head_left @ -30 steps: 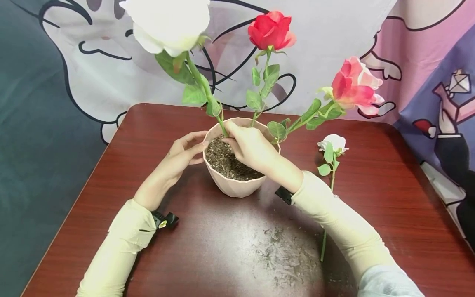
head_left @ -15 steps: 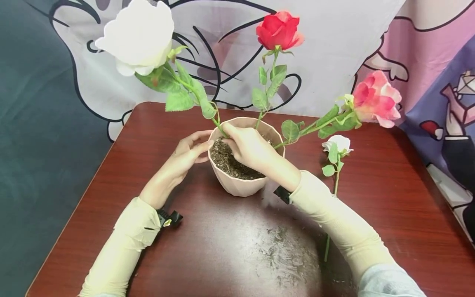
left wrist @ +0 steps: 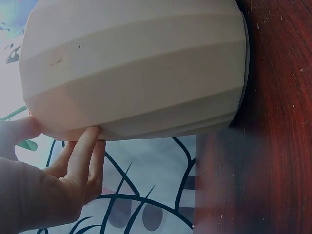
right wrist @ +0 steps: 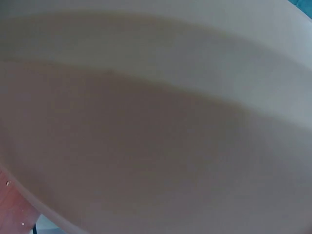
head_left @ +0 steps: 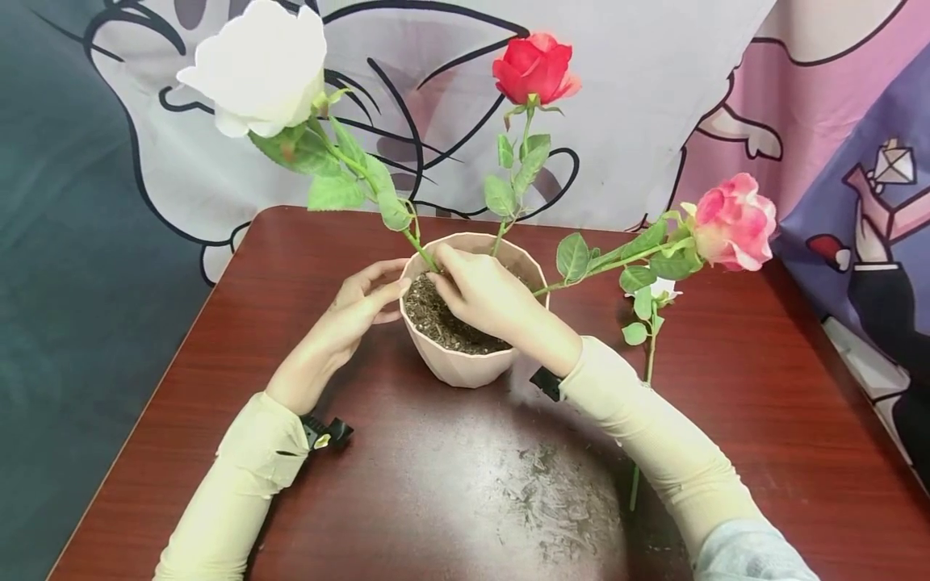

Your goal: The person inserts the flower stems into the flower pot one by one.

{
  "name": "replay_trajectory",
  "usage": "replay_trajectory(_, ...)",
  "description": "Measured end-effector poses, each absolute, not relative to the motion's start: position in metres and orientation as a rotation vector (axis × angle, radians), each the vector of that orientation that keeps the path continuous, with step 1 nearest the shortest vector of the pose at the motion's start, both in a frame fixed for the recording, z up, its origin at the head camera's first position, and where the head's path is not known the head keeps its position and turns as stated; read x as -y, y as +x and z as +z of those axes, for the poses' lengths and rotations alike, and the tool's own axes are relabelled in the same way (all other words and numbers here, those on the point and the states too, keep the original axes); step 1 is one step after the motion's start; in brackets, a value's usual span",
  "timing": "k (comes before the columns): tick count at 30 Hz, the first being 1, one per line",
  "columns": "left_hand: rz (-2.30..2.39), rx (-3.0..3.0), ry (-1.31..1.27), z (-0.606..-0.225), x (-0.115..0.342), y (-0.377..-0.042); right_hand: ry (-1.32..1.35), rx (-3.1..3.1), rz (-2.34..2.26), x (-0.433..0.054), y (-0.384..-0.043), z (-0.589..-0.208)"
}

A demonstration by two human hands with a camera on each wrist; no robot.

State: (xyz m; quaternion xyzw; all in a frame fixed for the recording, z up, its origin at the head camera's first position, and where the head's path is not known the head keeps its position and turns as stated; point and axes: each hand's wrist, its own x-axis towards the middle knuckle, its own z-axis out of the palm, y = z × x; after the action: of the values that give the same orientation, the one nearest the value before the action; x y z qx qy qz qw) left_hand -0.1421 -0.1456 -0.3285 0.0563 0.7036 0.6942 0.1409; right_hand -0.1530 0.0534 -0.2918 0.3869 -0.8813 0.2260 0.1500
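A pale faceted flowerpot (head_left: 465,367) filled with dark soil (head_left: 446,323) stands on the table. At its left side rests my left hand (head_left: 349,311), thumb at the rim and fingers against the outer wall; in the left wrist view the fingertips (left wrist: 91,132) touch the pot. Reaching over the soil, my right hand (head_left: 487,294) pinches the lower stem of a large white artificial rose (head_left: 261,68), which leans left. A red rose (head_left: 534,68) stands upright at the back of the pot. On the right a pink rose (head_left: 735,222) leans far out over the rim.
A smaller white rose (head_left: 645,363) lies on the brown table (head_left: 748,420), partly under my right forearm and the pink rose. Bits of soil (head_left: 545,492) are scattered near the front. A cartoon-print cloth (head_left: 632,97) hangs behind. The pot wall (right wrist: 146,146) fills the right wrist view.
The large white rose has tilted to the left. The pink rose has sagged lower and further right. My left hand stays at the pot, and my right hand remains at the white rose's stem.
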Motion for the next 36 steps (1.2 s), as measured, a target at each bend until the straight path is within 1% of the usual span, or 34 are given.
replay_trajectory(17, 2.013, -2.02, 0.157, -0.325, 0.143, -0.143, 1.091, 2.57, 0.755, -0.054, -0.155, -0.29)
replay_trajectory(25, 2.007, -2.018, 0.125, -0.327, 0.141, -0.144, 1.108, 2.445, 0.95, -0.063, -0.15, -0.287)
replay_trajectory(31, 1.99, -2.033, 0.086, -0.328, 0.142, -0.144, 1.087, 2.339, 1.071, -0.077, -0.141, -0.282)
replay_trajectory(36, 1.983, -2.047, 0.064, -0.327, 0.144, -0.143, 1.072, 2.35, 1.181, -0.101, -0.123, -0.277)
